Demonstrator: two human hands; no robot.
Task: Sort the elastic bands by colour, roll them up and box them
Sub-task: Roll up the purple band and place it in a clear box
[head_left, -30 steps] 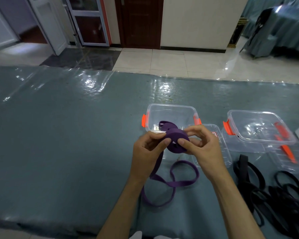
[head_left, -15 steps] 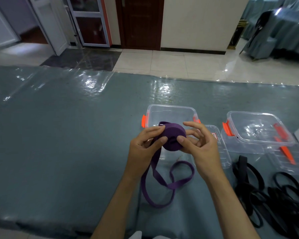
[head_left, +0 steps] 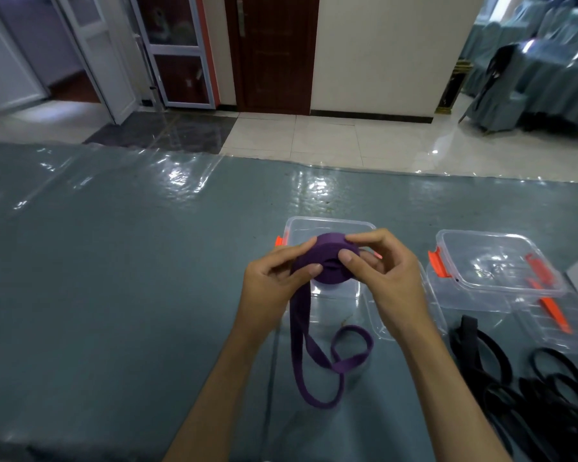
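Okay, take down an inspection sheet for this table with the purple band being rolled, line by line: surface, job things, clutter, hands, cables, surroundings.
Surface: teal table under clear glossy film.
Job's things: purple band partly rolled, its tail hanging to the table; two open clear boxes, one behind the roll, one at right; black bands loose in a heap.
Clutter: clear lids beside the boxes.
Grippers: left hand and right hand both grip the roll.
Cables: nothing seen.
Surroundings: tiled floor, dark door, draped chairs.
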